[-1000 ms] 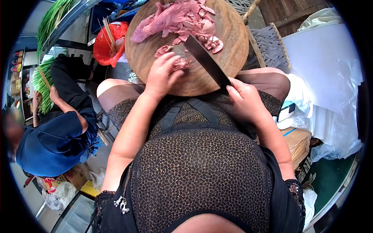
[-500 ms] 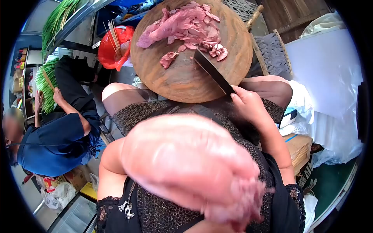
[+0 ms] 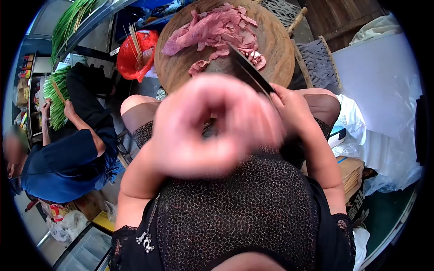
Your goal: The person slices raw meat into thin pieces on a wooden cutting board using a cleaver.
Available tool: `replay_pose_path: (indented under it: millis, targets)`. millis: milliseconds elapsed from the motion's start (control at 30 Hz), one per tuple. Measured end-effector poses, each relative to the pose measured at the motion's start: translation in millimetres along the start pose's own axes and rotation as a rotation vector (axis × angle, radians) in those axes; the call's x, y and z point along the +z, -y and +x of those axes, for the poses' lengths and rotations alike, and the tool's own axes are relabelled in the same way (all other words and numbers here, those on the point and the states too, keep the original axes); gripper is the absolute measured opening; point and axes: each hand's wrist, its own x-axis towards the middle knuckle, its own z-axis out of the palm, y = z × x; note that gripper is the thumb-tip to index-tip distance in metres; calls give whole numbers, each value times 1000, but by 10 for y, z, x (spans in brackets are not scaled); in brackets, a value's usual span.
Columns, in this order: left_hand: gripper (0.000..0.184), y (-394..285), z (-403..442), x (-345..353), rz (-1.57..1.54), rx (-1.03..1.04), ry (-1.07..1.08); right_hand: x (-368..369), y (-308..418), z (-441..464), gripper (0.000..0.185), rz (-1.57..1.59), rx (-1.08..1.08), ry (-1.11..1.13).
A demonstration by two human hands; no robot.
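Note:
A round wooden chopping block (image 3: 276,40) stands in front of my knees. Thin slices of pink raw meat (image 3: 226,29) lie heaped on its far half, beside a larger piece at the left. My right hand (image 3: 293,108) is closed round the handle of a dark-bladed cleaver (image 3: 254,72), whose tip reaches the slices at the block's middle. Close to the camera, my left hand (image 3: 190,113) is raised over my lap, blurred by motion, with its fingers curved. Whether anything is in it cannot be made out. It hides the near left part of the block.
A red plastic bag (image 3: 131,61) with thin wooden sticks (image 3: 135,45) stands left of the block. Further left, a person in blue (image 3: 68,153) handles green stalks (image 3: 54,101). A woven stool (image 3: 318,63) and a white sheeted surface (image 3: 375,67) are at the right.
My left hand has swung away from the camera, up and forward toward the block. My right hand and the cleaver have hardly moved.

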Motion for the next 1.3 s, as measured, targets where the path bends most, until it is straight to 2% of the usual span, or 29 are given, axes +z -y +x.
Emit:
replay_pose_path:
  millis: [67, 133, 200, 300, 333, 400, 433, 467, 533, 567, 600, 667, 700, 767, 800, 867, 1000, 1133, 1200, 1300]
  targets:
    - [32, 529, -44, -232, 18, -171, -258, 29, -102, 38, 31, 93, -10, 6]
    - [36, 1151, -215, -629, 63, -551, -406, 49, -88, 32, 29, 120, 11, 25]
    - [41, 1707, -367, -838, 67, -609, -493, 35, -70, 49, 29, 125, 56, 47]
    - [43, 1843, -515, -972, 312, -881, -462, -20, 35, -7, 28, 128, 116, 73]
    - [43, 1921, -599, -1052, 309, -881, -459, -39, 63, -14, 27, 125, 115, 71]
    - [42, 2032, -783, -1137, 904, -626, -434, -12, 38, -70, 29, 89, 102, 95]
    - [40, 1760, -688, -963, 1167, -508, -430, 18, 47, -134, 31, 105, 23, 32]
    - [40, 1737, -665, -961, 1163, -511, -429, 54, 38, -184, 33, 121, -54, -29]
    - [37, 1680, -621, -947, 1312, 34, -243, 112, 7, -237, 35, 48, -91, -16]
    - [33, 1684, -564, -892, 1157, 103, -195, 137, 16, -247, 35, 14, -147, -31]
    - [29, 1798, -531, -903, 1135, 186, -157, 157, 22, -251, 34, -19, -205, -46]
    - [26, 1928, -540, -949, 1180, 126, -90, 156, 54, -255, 34, -112, -257, -51]
    - [26, 1931, -536, -939, 1179, 125, -90, 147, 65, -253, 33, -205, -308, -58]
    - [25, 1937, -530, -906, 1138, -2, -141, 122, 63, -249, 32, -235, -332, -66]
    - [25, 1926, -508, -897, 1134, -4, -141, 104, 63, -255, 31, -264, -359, -71]
    - [20, 1880, -457, -890, 1125, 169, -143, 22, 119, -282, 30, -287, -331, -34]
    - [20, 1889, -463, -930, 1100, 110, -138, -105, 189, -288, 27, -336, -292, 42]
    - [20, 1947, -479, -974, 1169, 175, -120, -166, 215, -197, 22, -273, -334, 36]
    - [21, 1954, -487, -994, 1156, 186, -118, -194, 240, -136, 19, -306, -294, 125]
    - [21, 1959, -526, -1013, 1163, 126, -79, -175, 273, -73, 18, -304, -284, 145]
